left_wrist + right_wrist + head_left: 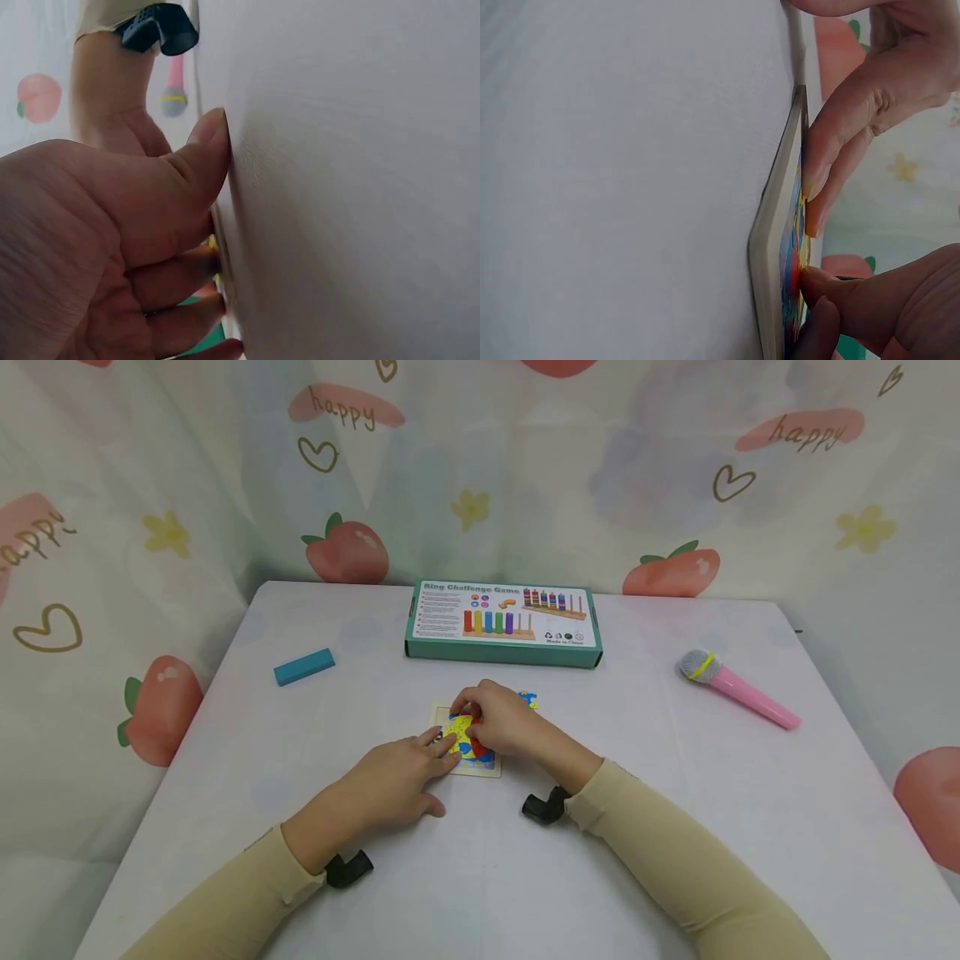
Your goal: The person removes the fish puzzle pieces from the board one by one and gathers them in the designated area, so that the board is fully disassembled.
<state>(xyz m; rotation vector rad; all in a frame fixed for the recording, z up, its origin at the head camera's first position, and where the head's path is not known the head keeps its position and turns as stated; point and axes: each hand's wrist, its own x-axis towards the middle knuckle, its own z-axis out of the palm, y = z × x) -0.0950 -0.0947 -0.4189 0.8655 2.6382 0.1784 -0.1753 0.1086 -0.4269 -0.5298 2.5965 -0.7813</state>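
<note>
A small jigsaw puzzle with a pale wooden tray (pixel 491 772) and a yellow, red and blue picture lies at the middle of the table. My left hand (pixel 397 774) rests flat from the left, its fingertips on the puzzle's left part and its thumb on the cloth. From the right, my right hand (pixel 504 717) bends over the picture, thumb and fingers pinching a puzzle piece at its surface. The right wrist view shows the tray's thick edge (pixel 769 247) and the right thumb (pixel 821 281) low against the picture. A loose blue and yellow puzzle piece (pixel 529 699) shows just beyond the right hand.
A green Ring Challenge Game box (pixel 502 652) lies behind the puzzle. To the left is a blue block (pixel 303 667), and to the right a pink toy microphone (pixel 742 692). A printed curtain (pixel 540 485) hangs along the table's far edge.
</note>
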